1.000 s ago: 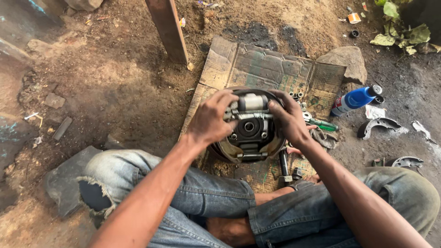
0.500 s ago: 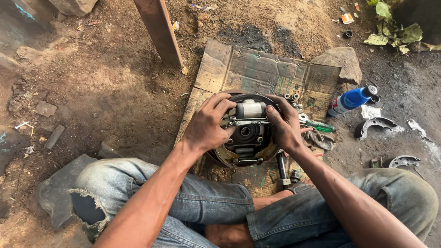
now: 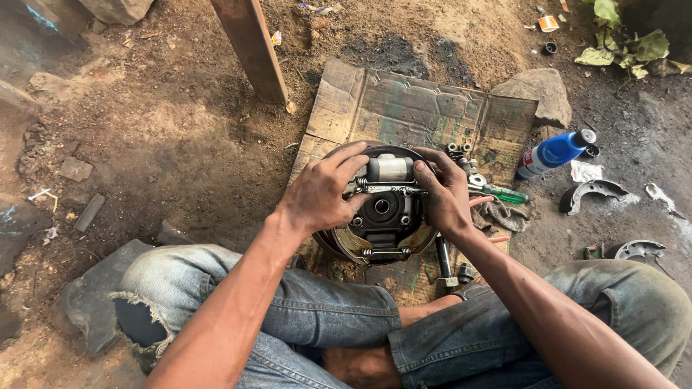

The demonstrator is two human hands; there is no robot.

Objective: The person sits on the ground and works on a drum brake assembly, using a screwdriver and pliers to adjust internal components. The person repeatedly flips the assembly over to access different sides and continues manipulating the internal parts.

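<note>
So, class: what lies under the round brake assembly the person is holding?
A flattened cardboard sheet lies under the brake assembly, on dirt. The left hand and right hand cover its sides; directly beneath is hidden.

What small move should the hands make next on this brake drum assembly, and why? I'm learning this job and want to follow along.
Probably press the shoes inward and steady the plate: both hands, left hand and right hand, clasp the round brake assembly at its sides, thumbs near the horizontal bar under the silver cylinder. The lower spring looks seated, so the upper bar seems the part in hand.
</note>
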